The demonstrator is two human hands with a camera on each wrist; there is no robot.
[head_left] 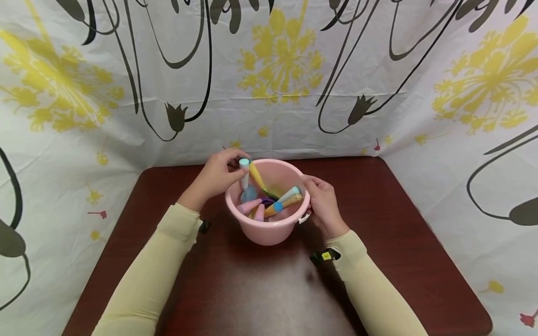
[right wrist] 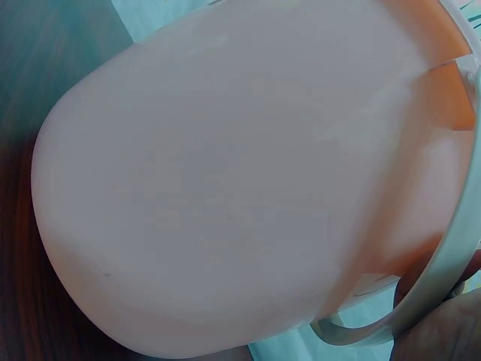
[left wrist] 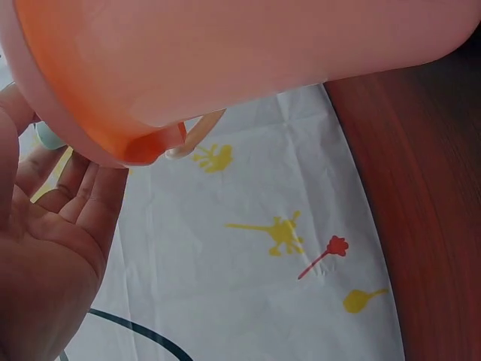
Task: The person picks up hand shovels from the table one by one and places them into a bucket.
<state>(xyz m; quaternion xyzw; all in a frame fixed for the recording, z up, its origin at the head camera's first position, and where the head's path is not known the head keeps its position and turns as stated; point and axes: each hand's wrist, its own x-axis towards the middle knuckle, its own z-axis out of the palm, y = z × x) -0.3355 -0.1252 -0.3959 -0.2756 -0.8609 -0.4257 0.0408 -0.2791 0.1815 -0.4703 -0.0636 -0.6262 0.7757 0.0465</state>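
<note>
A pink bucket (head_left: 269,233) stands on the dark red table, holding several handled tools with coloured ends. My left hand (head_left: 220,175) is over its left rim, with thumb and fingers around a white handle with a teal end (head_left: 244,169). That handle points up, beside a translucent blue piece (head_left: 249,193); whether they join is unclear. A yellow handle (head_left: 255,175) leans close to my left fingertips. My right hand (head_left: 322,200) grips the right rim, near the bucket's white carrying handle (right wrist: 451,248). In the left wrist view, the bucket wall hides most of the contents.
Pink handles (head_left: 250,206), an orange handle with a blue end (head_left: 275,208) and a teal-ended handle (head_left: 290,193) lie across one another inside the bucket. A white cloth (head_left: 269,126) with printed flowers hangs behind and beside the table (head_left: 235,289).
</note>
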